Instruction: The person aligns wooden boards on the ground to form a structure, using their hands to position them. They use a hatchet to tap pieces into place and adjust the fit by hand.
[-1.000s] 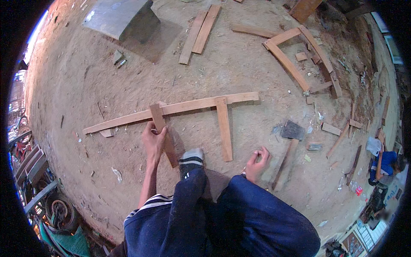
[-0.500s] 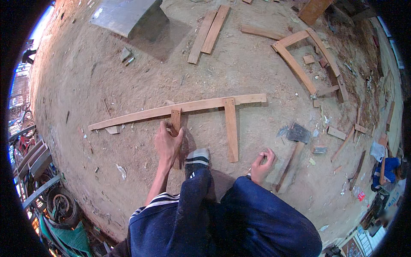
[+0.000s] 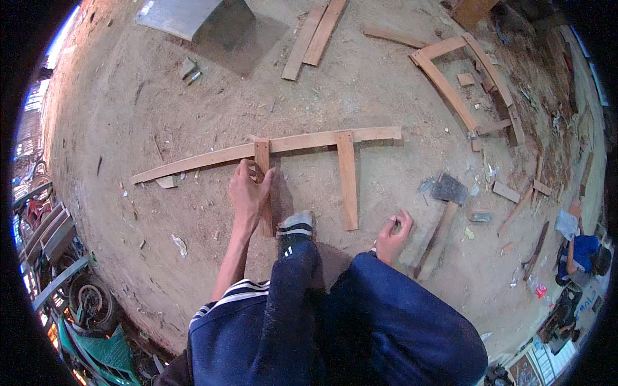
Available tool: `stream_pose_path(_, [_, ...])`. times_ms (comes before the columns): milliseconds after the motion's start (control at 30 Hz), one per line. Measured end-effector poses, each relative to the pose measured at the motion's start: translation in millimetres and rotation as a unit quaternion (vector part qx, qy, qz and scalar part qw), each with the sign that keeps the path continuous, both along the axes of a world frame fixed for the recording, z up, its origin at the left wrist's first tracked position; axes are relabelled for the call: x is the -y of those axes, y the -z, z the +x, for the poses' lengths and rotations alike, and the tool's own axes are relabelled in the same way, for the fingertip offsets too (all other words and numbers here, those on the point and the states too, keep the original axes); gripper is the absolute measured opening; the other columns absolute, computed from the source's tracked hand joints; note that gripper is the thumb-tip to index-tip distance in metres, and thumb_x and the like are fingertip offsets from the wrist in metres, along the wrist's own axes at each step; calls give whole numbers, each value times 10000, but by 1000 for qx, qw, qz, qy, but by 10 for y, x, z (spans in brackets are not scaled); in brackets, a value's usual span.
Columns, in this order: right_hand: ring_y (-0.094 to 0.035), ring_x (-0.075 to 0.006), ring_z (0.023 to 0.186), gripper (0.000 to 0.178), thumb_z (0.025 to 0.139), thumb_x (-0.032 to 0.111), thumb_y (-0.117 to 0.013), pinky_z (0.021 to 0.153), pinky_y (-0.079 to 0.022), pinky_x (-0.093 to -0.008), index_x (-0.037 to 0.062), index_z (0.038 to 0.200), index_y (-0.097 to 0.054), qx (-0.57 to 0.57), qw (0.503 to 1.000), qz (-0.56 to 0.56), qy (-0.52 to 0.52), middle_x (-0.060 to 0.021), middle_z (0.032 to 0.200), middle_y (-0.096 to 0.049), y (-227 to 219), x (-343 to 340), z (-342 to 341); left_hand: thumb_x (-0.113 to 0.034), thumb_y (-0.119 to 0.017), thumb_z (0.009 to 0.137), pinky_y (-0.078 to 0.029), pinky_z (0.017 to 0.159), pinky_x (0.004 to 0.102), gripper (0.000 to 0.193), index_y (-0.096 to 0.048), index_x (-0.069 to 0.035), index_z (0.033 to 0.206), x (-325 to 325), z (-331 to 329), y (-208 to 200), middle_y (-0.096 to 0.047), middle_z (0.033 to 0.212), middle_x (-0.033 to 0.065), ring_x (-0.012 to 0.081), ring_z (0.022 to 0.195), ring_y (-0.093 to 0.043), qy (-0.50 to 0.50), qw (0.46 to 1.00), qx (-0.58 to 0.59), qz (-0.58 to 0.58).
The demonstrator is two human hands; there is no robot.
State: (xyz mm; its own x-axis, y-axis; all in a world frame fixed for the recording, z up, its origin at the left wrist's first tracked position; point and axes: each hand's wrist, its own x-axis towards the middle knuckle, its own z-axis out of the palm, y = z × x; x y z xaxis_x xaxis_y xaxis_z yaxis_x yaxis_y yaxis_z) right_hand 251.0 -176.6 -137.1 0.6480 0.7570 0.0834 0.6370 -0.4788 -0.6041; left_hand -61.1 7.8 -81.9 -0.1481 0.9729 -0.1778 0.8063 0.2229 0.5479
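Note:
A long, slightly curved wooden strip [image 3: 199, 156] lies on the ground in front of me. Two short wooden slats join it: the left slat [image 3: 262, 150] and the right slat [image 3: 347, 186], both pointing toward me. My left hand [image 3: 248, 199] is closed around the left slat just below the joint, its thumb across the wood. Out to the right, above my knee, my right hand [image 3: 393, 239] has its fingers curled in to the thumb; whatever it may hold is too small to make out. My socked foot [image 3: 296, 224] rests between the slats.
A hammer-like tool [image 3: 448, 188] with a dark, broad head lies right of my right hand. Beyond are a joined wooden frame [image 3: 444, 93], two loose boards [image 3: 315, 38] and a grey metal box [image 3: 187, 18]. A motorcycle [image 3: 93, 302] stands at left; another person [image 3: 582, 254] is far right.
The whole scene sits a little higher in the picture. Both hands keep nearly the same pose, the left one still at the left slat.

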Motion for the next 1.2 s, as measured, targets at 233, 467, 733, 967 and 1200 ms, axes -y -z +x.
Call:
stream_pose_path(233, [-603,-304,983,323,919,25,-632,920,-489,-437,-11,1240,-613,-29,999,20,12,-136,952,-650,-5,-29,-62,-322,-860,832,-570,692,437,422,-631,-15,1010,39,-48,-61,-722,865,178,333,782,-724,-3,998,-56,-2])
stream_pose_path(467, [-614,-338,980,274,934,74,-635,877,-497,-463,13,1201,-633,-25,999,22,11,-144,981,-650,-31,-4,2,-371,-858,829,-569,697,462,472,-638,-16,1049,39,-29,44,-733,895,186,352,789,-725,-2,1000,13,-13])
stream_pose_path(733, [-622,-296,1035,329,922,35,-630,968,-476,-432,-17,1246,-605,-48,999,23,2,-119,940,-678,127,65,-47,-346,-856,793,-557,785,473,540,-651,-3,1156,350,-223,-36,-712,921,182,350,877,-707,-30,998,7,-63])
stream_pose_path(967, [-613,-298,1037,358,920,40,-631,986,-463,-440,-25,1270,-594,-84,996,6,21,-122,956,-682,-14,18,-50,-289,-849,803,-561,781,487,470,-667,11,1116,419,-202,218,-701,981,212,388,887,-696,-6,999,25,-27])
stream_pose_path(1200, [-585,-300,1039,358,925,43,-626,984,-454,-442,-21,1276,-597,-65,997,34,11,-120,951,-672,19,36,-36,-231,-862,814,-598,694,430,422,-680,27,1094,434,-138,179,-759,922,199,304,769,-754,29,998,-41,24])
